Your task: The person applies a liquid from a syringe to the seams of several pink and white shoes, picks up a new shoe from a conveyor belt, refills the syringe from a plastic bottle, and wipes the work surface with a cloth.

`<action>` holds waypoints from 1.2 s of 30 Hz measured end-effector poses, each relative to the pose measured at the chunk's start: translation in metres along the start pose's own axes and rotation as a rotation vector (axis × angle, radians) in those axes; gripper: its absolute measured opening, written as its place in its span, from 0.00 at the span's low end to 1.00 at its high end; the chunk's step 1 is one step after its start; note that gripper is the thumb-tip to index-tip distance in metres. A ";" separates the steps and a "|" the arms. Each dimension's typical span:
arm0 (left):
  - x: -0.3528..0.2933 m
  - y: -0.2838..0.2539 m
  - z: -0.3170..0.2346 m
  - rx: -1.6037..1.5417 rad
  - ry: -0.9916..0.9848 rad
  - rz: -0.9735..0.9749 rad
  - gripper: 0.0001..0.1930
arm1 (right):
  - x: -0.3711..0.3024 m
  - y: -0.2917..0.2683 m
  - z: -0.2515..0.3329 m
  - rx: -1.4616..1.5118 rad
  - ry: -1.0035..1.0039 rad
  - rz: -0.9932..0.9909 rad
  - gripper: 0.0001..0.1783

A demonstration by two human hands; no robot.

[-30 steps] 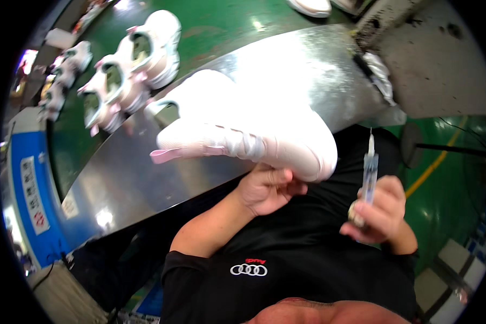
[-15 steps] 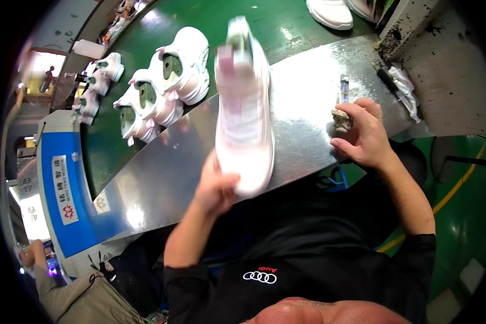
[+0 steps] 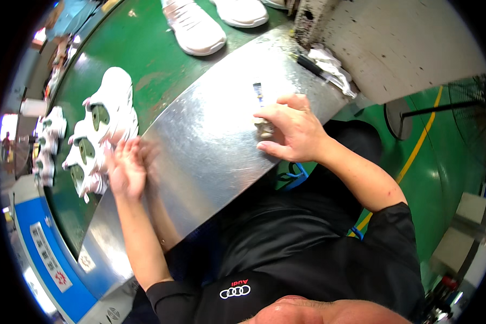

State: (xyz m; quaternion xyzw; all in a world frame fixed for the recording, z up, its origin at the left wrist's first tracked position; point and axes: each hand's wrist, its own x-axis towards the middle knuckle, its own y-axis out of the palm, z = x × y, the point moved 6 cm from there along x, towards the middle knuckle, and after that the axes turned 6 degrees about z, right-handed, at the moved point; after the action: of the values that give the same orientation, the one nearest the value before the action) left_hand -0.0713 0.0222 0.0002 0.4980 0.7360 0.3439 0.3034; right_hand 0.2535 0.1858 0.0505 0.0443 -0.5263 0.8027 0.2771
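Curving round a knobby clear syringe (image 3: 259,96), grip unclear, is the right hand (image 3: 296,132); the left hand (image 3: 128,171) hangs spread.

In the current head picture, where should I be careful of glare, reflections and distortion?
Head view: white glare brightens the far part of the metal plate; beside the left hand, a hazy reflection shows on the metal; the yellow floor line looks bowed; the corners fall to black.

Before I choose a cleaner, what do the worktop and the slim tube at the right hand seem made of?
Worktop: bare metal, probably steel, semi-gloss, judging by its grey sheen, bright reflections and fine streaks.
Slim tube: perhaps clear plastic or glass, since it looks partly see-through; too small to tell which.
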 end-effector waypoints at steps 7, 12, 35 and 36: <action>0.004 -0.033 -0.055 0.346 0.152 -0.264 0.14 | 0.000 -0.001 0.005 0.011 0.018 0.017 0.30; 0.004 0.027 -0.067 0.567 0.190 -0.194 0.11 | -0.002 0.002 0.005 0.020 0.026 0.013 0.31; 0.000 -0.052 -0.058 1.079 0.124 -0.345 0.11 | -0.025 -0.013 0.003 0.577 0.367 0.038 0.24; 0.018 -0.069 -0.051 0.989 0.013 -0.348 0.15 | -0.028 -0.019 0.005 0.494 0.282 0.035 0.24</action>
State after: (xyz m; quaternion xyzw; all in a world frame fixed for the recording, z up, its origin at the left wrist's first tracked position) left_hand -0.1535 0.0100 -0.0275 0.4501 0.8841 -0.0971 0.0799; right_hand 0.2855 0.1756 0.0584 -0.0107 -0.2715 0.9095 0.3146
